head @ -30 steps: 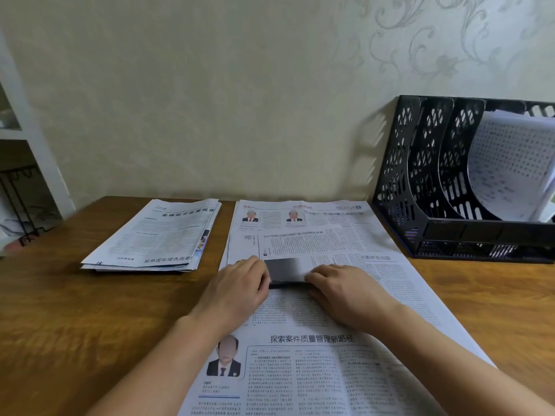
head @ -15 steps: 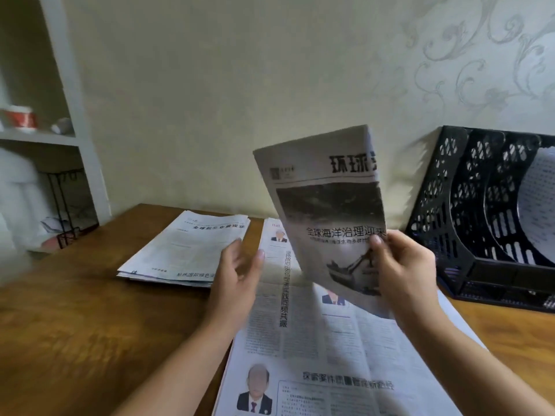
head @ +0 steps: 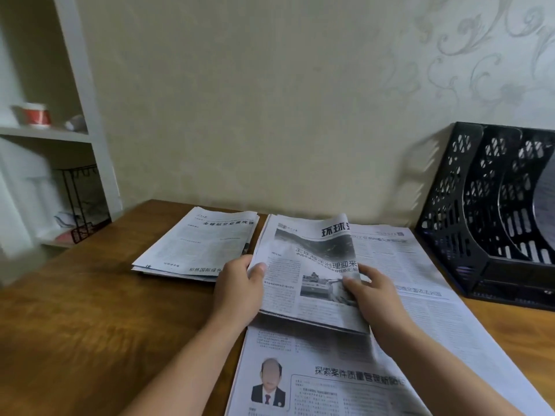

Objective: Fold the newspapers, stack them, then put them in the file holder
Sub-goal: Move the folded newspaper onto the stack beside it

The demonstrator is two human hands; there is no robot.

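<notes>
A folded newspaper [head: 312, 265] with a dark photo lies nearly flat over the far left part of an unfolded newspaper [head: 405, 295] spread on the wooden table [head: 90, 310]. My left hand [head: 240, 289] grips the folded paper's left edge, thumb on top. My right hand [head: 369, 292] holds its right edge near the photo. A stack of folded newspapers [head: 201, 244] sits to the left. The black file holder [head: 468, 223] stands at the right against the wall.
A white shelf unit [head: 90, 115] stands at the left, with a red cup [head: 37, 115] on a shelf and a black wire rack [head: 81, 202] below. A sheet of paper [head: 545, 217] sits in the holder's far slot.
The folded newspaper, raised upright in my right hand half a second ago, has come down onto the open paper. My left hand has taken hold of its left edge.
</notes>
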